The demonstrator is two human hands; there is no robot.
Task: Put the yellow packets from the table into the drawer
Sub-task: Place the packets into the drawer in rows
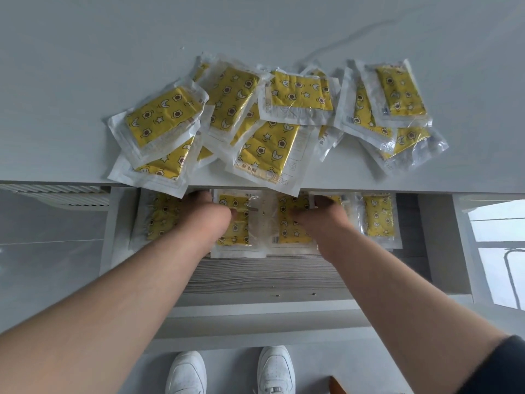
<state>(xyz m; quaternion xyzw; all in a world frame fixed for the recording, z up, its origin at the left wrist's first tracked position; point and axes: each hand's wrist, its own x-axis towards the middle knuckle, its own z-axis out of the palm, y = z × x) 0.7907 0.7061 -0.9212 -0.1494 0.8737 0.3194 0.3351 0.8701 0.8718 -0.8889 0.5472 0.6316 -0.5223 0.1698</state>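
Several yellow packets (270, 109) in clear wrappers lie piled on the white table (85, 81), some hanging over its front edge. Below, the open drawer (437, 240) holds a row of yellow packets. My left hand (204, 214) reaches into the drawer and holds a packet (237, 231) with its thumb on top. Beside it, my right hand (318, 217) grips the neighbouring packet (289, 231) the same way. The table edge and the backs of the hands hide the fingertips of both. More packets lie at the drawer's left (159, 220) and right (377, 217).
The drawer's grey wood-grain bottom (264, 277) shows in front of the packets, with two small screws on it. My white shoes (230, 371) stand on the floor below. A window (494, 251) is at the right.
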